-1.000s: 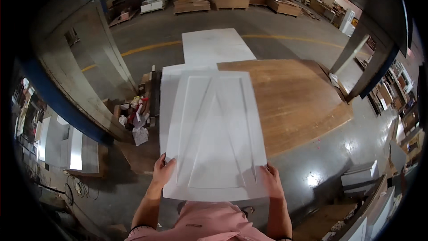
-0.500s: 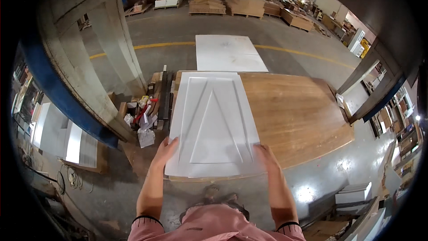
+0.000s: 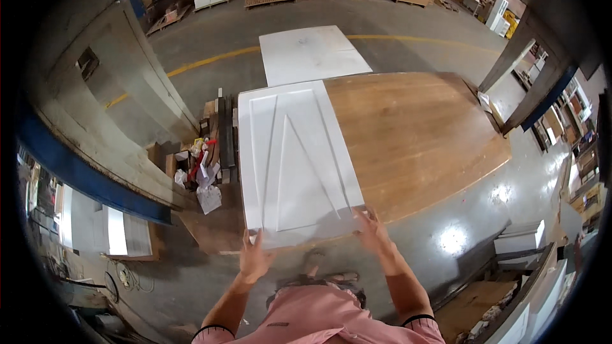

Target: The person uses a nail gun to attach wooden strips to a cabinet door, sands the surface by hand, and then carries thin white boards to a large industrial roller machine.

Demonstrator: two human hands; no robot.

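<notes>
A white cabinet door panel [image 3: 305, 175] with a raised frame and slanted mouldings lies face up over the left part of a brown wood-grain board [image 3: 408, 134]. My left hand [image 3: 255, 258] is at the panel's near left corner, its fingers bent over the edge. At the near right corner my right hand [image 3: 372, 230] grips the edge, with fingertips on the top face. The undersides of both corners are hidden.
Another white panel [image 3: 312, 56] lies beyond the board. A blue-edged metal post [image 3: 121, 89] stands at left, beside a box of scraps [image 3: 201, 165]. A second post [image 3: 542, 70] rises at right. Stacked white pieces [image 3: 519, 239] are at lower right.
The door panel has come down onto the board, further left and lined up with its left side. My left hand has slid from the panel's left side to its near corner. The view has shifted.
</notes>
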